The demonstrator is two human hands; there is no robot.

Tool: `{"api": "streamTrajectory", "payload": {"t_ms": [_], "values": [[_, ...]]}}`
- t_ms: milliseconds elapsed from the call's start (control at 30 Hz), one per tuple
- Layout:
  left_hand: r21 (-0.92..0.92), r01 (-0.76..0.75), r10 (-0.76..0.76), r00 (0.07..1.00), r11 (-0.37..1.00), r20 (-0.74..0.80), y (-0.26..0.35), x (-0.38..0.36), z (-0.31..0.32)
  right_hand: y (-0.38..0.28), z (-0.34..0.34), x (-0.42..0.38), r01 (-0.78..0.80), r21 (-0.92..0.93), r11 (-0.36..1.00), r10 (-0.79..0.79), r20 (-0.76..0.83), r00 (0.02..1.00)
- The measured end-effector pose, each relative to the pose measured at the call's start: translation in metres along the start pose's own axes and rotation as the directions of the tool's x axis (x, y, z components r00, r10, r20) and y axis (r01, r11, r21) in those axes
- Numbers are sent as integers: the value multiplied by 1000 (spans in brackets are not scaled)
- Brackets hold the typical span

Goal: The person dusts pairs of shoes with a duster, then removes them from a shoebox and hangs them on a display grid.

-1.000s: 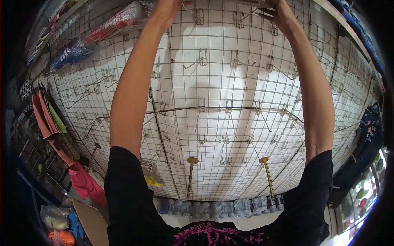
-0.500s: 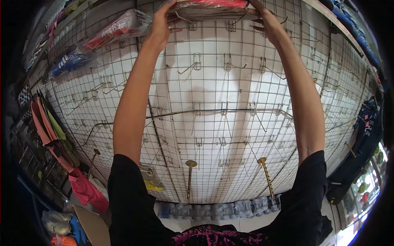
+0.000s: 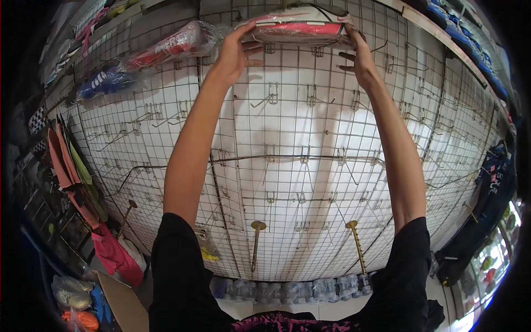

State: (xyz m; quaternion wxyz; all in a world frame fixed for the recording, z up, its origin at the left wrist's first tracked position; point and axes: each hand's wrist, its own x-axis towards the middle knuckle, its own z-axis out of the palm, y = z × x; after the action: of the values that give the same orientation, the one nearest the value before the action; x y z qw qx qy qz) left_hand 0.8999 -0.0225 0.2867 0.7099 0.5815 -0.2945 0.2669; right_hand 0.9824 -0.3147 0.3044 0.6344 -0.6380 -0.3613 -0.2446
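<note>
High on the wire grid wall (image 3: 293, 124), a red and white package (image 3: 298, 27) in clear plastic lies level between my raised hands. My left hand (image 3: 233, 58) grips its left end, with some fingers stretched out below it. At the right end, my right hand (image 3: 360, 58) holds the corner, its lower fingers also spread beneath. Metal hooks (image 3: 272, 95) stick out of the grid under the package. Just left of my left hand hangs a red plastic-wrapped item (image 3: 168, 47) with white lettering, and beside it a blue wrapped one (image 3: 102, 83).
Two rods with round ends (image 3: 258, 226) jut out lower down. Several grey wrapped items (image 3: 293, 291) line the wall's foot. Pink clothing (image 3: 115, 255) and a cardboard box (image 3: 121, 301) are at left; dark clothing (image 3: 481, 205) hangs at right. A shelf edge (image 3: 442, 41) runs along the upper right.
The package and both hands now appear lower in view, showing more of the package's red and white side. The hanging items have shifted slightly right and down. Both hands keep their hold.
</note>
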Motion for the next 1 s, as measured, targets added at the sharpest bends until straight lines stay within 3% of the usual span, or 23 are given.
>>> {"api": "streamTrajectory", "payload": {"t_ms": [100,233,367,467,633,800,867,900,933,967,1000], "values": [[-38,-13,15,999,999,46,-12,-3,-6,8,1,-3,-11,-3,1000,10,-53,999],[126,-75,78,997,989,-16,-24,-10,-7,5,3,-14,-16,-65,998,13,-48,999],[143,-48,57,997,989,-57,-31,-6,-10,5,2,-24,-17,-94,995,11,-57,998],[34,-32,34,999,999,-35,-31,-13,-6,8,-2,-35,-21,-85,996,16,-63,998],[-97,-103,82,977,990,-195,-60,-50,-2,14,-5,-77,74,-77,994,-82,-97,992],[51,-227,227,879,972,-418,-91,-165,10,7,-12,-195,329,-200,923,-325,53,944],[146,-130,185,858,981,-480,-115,-241,11,14,-29,-272,413,-165,895,-384,184,905],[148,-91,154,852,985,-501,-133,-284,13,29,-46,-318,349,-187,918,-299,250,921],[220,69,78,800,973,-595,-149,-333,22,41,-55,-366,289,-215,933,-219,298,929],[170,172,-30,782,970,-622,-181,-386,22,32,-60,-417,172,-260,950,-72,353,933],[92,217,-99,731,972,-675,-219,-445,26,32,-62,-458,69,-146,987,7,463,887]]}}
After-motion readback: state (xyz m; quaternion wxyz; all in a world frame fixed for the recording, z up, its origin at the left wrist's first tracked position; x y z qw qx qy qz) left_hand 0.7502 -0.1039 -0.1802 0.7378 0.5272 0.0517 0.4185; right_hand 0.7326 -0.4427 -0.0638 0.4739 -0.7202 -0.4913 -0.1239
